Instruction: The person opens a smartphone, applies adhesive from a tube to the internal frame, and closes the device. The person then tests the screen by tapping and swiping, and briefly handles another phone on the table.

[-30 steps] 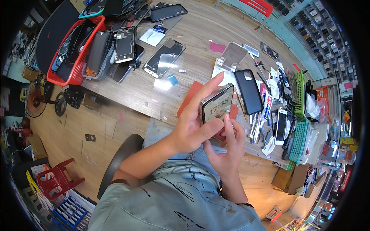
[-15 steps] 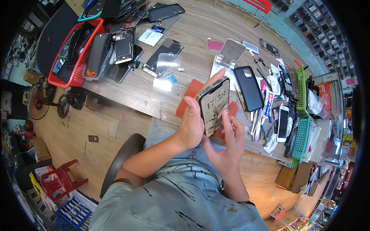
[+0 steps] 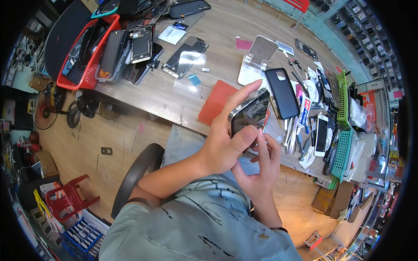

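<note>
A pale green shirt (image 3: pixel 196 222) with black markings is seen nearest, with both forearms brought up in front of it. By the right hand (image 3: pixel 260 169), the fingers are kept bunched, with the fingertips placed at the lower right of a dark-screened phone (image 3: pixel 250 114); whether the phone is gripped by them cannot be told. The phone is held by the left hand (image 3: pixel 221 145), with the thumb laid across the lower part of the screen and the index finger stretched out past the upper edge. The phone is tilted and raised at the near edge of the wood-grain table (image 3: pixel 152 92), and an orange-red mat (image 3: pixel 216 102) is partly covered by the left hand.

To the right, a white phone (image 3: pixel 321 135) is laid among tools, near a teal basket (image 3: pixel 342 150). A white, blue and red tube (image 3: pixel 304 112) is set just beside a black phone case (image 3: pixel 284 95), and a green basket (image 3: pixel 343 102) is placed at the right. To the left, a red basket (image 3: pixel 91 78) is filled with dark phone parts. Farther off, a loose phone screen (image 3: pixel 177 58) is rested flat, and a pale phone stand (image 3: pixel 262 48) is stood beyond the hands.
</note>
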`<control>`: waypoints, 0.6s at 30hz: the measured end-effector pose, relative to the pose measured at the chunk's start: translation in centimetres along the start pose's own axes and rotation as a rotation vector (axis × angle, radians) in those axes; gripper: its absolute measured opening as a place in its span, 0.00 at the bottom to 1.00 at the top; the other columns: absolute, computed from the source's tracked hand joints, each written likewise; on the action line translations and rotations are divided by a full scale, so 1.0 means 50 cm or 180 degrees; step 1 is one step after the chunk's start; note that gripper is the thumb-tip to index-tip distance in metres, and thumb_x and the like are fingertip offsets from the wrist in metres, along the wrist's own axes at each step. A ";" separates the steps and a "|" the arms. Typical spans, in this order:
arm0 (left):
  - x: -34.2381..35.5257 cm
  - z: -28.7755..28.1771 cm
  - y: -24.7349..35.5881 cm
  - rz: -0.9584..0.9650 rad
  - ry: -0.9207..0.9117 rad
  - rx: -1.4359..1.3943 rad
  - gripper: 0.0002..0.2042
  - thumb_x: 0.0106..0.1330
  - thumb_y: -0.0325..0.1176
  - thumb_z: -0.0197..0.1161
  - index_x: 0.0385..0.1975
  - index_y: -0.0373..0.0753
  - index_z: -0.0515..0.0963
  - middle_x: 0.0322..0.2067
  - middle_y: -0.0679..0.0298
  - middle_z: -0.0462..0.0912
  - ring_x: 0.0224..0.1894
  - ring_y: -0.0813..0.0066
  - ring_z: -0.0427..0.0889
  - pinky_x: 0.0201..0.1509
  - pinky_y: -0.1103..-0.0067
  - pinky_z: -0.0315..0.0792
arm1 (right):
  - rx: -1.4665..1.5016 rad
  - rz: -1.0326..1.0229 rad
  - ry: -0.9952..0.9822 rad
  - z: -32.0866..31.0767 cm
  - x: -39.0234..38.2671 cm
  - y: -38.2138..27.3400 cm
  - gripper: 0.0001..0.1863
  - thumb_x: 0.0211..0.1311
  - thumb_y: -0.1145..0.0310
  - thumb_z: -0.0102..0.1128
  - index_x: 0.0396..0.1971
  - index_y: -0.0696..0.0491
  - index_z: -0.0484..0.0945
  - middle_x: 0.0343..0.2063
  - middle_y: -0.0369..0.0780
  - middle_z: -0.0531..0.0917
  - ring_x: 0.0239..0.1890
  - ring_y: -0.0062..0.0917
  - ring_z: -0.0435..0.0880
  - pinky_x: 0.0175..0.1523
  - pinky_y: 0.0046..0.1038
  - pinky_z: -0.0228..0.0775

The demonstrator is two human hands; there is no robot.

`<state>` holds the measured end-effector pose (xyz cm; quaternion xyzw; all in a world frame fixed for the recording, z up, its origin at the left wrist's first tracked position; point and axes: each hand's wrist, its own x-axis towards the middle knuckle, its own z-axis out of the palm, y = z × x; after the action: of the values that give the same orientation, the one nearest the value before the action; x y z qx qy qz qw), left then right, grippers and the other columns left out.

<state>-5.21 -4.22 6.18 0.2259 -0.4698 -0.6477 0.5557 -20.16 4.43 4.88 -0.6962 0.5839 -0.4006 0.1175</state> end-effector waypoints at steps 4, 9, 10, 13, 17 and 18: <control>-0.032 0.026 0.034 -0.0408 0.0079 -0.0167 0.47 0.73 0.45 0.74 0.85 0.33 0.54 0.57 0.54 0.84 0.59 0.69 0.84 0.67 0.70 0.77 | 0.0061 -0.0038 -0.0032 -0.014 -0.028 0.002 0.50 0.46 0.69 0.88 0.74 0.55 0.78 0.61 0.48 0.78 0.49 0.36 0.86 0.44 0.30 0.80; -0.056 0.033 0.018 -0.0230 -0.0011 0.0063 0.47 0.74 0.44 0.74 0.85 0.33 0.54 0.56 0.54 0.84 0.59 0.69 0.84 0.67 0.71 0.77 | -0.0098 -0.0252 -0.0112 -0.029 -0.060 0.004 0.50 0.45 0.68 0.88 0.74 0.55 0.78 0.61 0.51 0.77 0.52 0.40 0.86 0.46 0.32 0.82; -0.060 0.033 0.013 -0.0244 -0.0020 0.0033 0.47 0.74 0.44 0.74 0.85 0.33 0.54 0.56 0.54 0.84 0.59 0.69 0.84 0.67 0.70 0.77 | -0.0114 -0.0262 -0.0133 -0.031 -0.066 0.005 0.50 0.45 0.68 0.88 0.74 0.55 0.78 0.61 0.51 0.77 0.52 0.40 0.86 0.46 0.32 0.82; -0.069 0.036 0.008 -0.0367 -0.0030 -0.0148 0.47 0.75 0.45 0.74 0.85 0.33 0.54 0.57 0.54 0.83 0.60 0.68 0.84 0.67 0.69 0.78 | -0.0138 -0.0207 -0.0146 -0.036 -0.078 0.001 0.49 0.46 0.68 0.88 0.73 0.55 0.79 0.62 0.52 0.77 0.53 0.42 0.86 0.46 0.33 0.84; -0.072 0.043 0.020 -0.0533 -0.0027 -0.0338 0.47 0.75 0.47 0.74 0.85 0.33 0.53 0.58 0.54 0.82 0.60 0.66 0.84 0.67 0.67 0.79 | -0.0099 -0.0190 -0.0082 -0.042 -0.086 -0.009 0.48 0.46 0.68 0.89 0.73 0.55 0.79 0.61 0.52 0.77 0.52 0.42 0.86 0.45 0.34 0.85; -0.073 0.044 0.020 -0.0523 -0.0041 -0.0316 0.47 0.75 0.47 0.74 0.85 0.34 0.53 0.58 0.54 0.82 0.60 0.66 0.84 0.67 0.67 0.79 | -0.0075 -0.0172 -0.0067 -0.043 -0.090 -0.011 0.48 0.46 0.68 0.89 0.73 0.55 0.79 0.61 0.52 0.77 0.52 0.41 0.86 0.45 0.34 0.85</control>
<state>-5.49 0.03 7.21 0.2317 -0.4205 -0.7151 0.5081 -21.25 9.31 4.73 -0.7172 0.5683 -0.3895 0.1046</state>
